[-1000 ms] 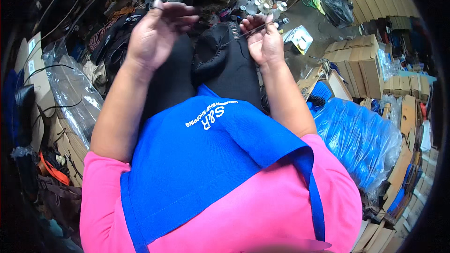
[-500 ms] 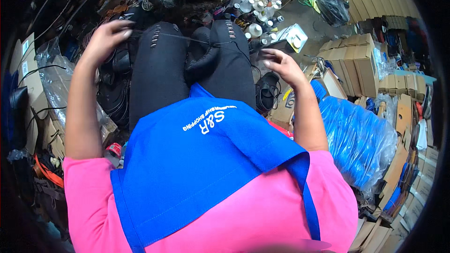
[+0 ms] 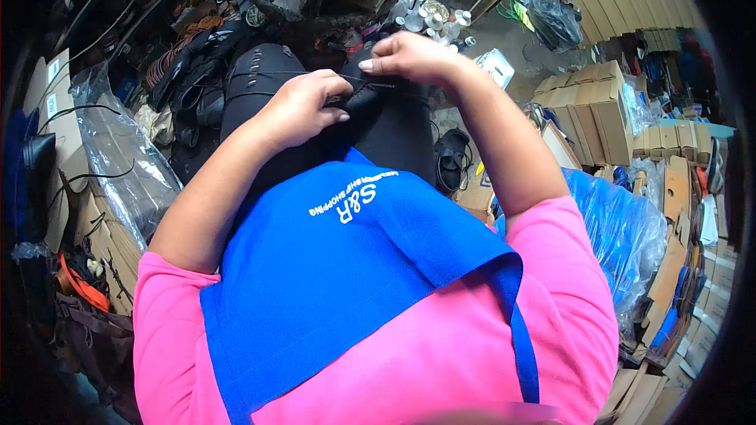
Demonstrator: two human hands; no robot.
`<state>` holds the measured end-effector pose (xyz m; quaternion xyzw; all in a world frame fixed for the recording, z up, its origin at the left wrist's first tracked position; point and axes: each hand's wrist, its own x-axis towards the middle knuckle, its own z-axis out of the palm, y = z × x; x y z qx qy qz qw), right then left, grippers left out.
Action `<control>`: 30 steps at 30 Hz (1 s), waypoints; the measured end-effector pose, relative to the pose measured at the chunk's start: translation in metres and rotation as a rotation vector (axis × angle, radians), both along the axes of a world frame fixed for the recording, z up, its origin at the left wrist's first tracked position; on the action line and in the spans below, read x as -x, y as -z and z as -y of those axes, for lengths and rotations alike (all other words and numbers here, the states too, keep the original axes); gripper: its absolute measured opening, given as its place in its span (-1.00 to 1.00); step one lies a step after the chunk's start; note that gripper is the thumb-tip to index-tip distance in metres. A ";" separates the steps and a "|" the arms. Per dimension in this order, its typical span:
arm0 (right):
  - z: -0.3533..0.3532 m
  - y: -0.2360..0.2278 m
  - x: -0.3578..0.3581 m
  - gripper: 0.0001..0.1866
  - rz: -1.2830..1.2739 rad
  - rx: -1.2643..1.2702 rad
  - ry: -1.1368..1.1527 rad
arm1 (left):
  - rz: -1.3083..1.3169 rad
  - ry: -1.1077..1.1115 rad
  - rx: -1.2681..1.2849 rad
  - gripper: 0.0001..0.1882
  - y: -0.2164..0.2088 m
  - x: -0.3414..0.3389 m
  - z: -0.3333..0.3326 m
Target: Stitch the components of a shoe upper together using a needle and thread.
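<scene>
Between our thighs (image 3: 256,102): black shoe (image 3: 362,101) | left hand (image 3: 303,107), right hand (image 3: 416,58): wide apart half-second earlier, now close; we judge wide pull on black thread (image 3: 276,72) ended | fingers both curled; pinch: we cannot tell.

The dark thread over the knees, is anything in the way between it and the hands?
Nothing visible is in the way: the left hand and right hand are right by the dark thread. The black trousers lie underneath.

A blue apron (image 3: 339,283) (white-lettered) lies over a pink shirt (image 3: 417,370), above black trousers (image 3: 402,138).
</scene>
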<state>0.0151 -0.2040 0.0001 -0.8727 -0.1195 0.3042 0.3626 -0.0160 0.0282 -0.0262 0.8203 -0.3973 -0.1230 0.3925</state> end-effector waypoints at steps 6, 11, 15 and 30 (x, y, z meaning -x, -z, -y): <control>-0.010 0.014 0.053 -0.61 -0.101 -0.351 0.406 | -0.038 0.070 0.024 -0.71 0.002 0.004 -0.001; -0.015 0.002 0.055 -0.58 0.308 -0.095 0.365 | -0.005 0.025 0.080 -0.69 0.003 0.009 0.002; -0.019 -0.018 0.063 -0.56 0.496 0.008 0.346 | -0.053 -0.090 0.049 -0.74 0.002 0.016 0.004; 0.011 -0.068 0.095 -0.79 0.086 -0.379 0.401 | -0.145 -0.253 0.214 -0.80 -0.006 -0.009 -0.001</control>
